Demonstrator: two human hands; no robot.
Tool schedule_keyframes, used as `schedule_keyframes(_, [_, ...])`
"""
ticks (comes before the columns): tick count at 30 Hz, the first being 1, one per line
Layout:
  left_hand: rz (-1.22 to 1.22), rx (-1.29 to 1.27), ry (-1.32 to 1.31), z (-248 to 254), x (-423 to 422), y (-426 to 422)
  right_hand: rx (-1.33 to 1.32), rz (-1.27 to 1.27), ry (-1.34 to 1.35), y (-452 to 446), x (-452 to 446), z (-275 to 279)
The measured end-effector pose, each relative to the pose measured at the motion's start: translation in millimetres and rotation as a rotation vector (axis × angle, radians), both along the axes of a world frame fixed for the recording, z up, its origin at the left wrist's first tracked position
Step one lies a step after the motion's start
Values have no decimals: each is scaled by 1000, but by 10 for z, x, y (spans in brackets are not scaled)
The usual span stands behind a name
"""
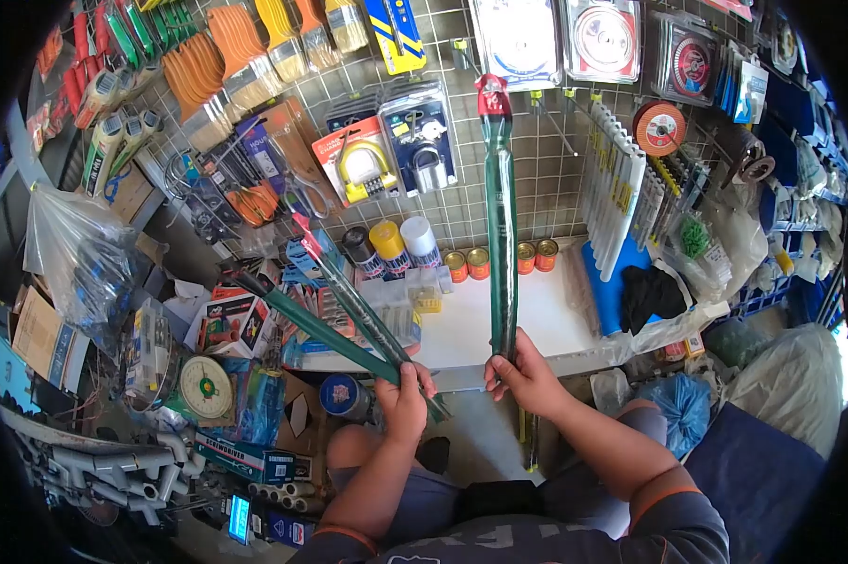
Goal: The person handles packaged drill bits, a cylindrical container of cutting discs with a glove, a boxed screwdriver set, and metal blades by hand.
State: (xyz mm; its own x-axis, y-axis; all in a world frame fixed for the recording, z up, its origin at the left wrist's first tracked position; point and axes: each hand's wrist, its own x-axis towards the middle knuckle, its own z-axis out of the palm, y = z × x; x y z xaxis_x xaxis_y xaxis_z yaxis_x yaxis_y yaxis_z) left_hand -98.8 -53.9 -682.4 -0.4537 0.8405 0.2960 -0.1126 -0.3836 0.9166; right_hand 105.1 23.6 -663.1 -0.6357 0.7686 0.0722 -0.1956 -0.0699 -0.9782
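My right hand (529, 378) is closed around the lower end of a long, narrow green plastic-wrapped item (502, 226), held nearly upright with its red-wrapped tip at the top. My left hand (405, 402) grips two similar long items together, both leaning up to the left. One is a green strip (320, 331) with a dark far end; the other is a shiny wrapped piece (353, 303) with a red tip. What lies inside the wrapping I cannot make out. Their lower ends are partly hidden by my fingers.
A wire grid wall ahead carries paintbrushes (245, 56), packaged padlocks (429, 169) and discs (602, 39). On the white shelf (555, 310) stand spray cans (386, 242) and small orange tins (477, 263). At left are a dial scale (205, 387) and grey pipe fittings (165, 470).
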Motion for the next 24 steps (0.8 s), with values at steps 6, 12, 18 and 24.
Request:
schedule_keyframes(6, [-8, 9, 23, -4, 8, -9, 15, 6, -28, 13, -25, 67])
schedule_keyframes(12, [-28, 7, 5, -48, 11, 10, -8, 19, 31, 71, -86, 233])
schedule_keyframes(18, [-58, -40, -13, -64, 106, 84, -84, -71, 142, 264, -228, 517])
schedule_keyframes(24, [-82, -70, 20, -167, 126, 52, -111, -100, 292, 540, -273, 642])
